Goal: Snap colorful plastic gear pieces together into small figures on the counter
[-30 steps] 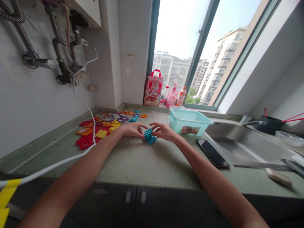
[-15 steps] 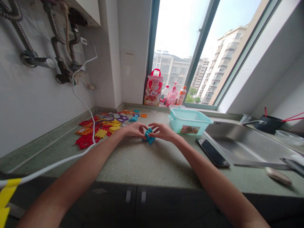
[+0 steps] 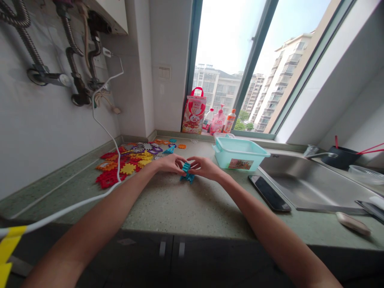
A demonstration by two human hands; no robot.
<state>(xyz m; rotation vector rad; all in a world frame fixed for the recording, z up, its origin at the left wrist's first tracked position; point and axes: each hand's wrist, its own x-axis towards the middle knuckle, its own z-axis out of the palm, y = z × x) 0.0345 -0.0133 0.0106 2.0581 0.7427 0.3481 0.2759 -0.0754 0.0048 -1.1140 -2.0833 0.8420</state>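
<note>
Blue toothed building pieces [image 3: 187, 176], joined together, stand on the counter between my hands. My left hand [image 3: 172, 164] pinches them from the left, thumb and fingers closed. From the other side my right hand [image 3: 204, 167] grips the same pieces with its fingertips. Parts of the pieces are hidden behind the fingers. Just beyond my left hand lies another blue piece [image 3: 169, 150], and an orange piece [image 3: 181, 146] is farther back. A heap of red, yellow, orange and purple toothed pieces [image 3: 127, 168] spreads to the left.
A mint-green plastic tub [image 3: 240, 154] stands at right behind my hands. Beside it a black phone [image 3: 269, 193] lies near the steel sink [image 3: 318, 182]. A white cable [image 3: 93, 197] runs across the left counter. Bottles [image 3: 218, 122] and a red bag [image 3: 194, 114] line the windowsill.
The blue pieces have turned slightly between my fingers, and their base now shows wider on the counter. Both hands stay in nearly the same place.
</note>
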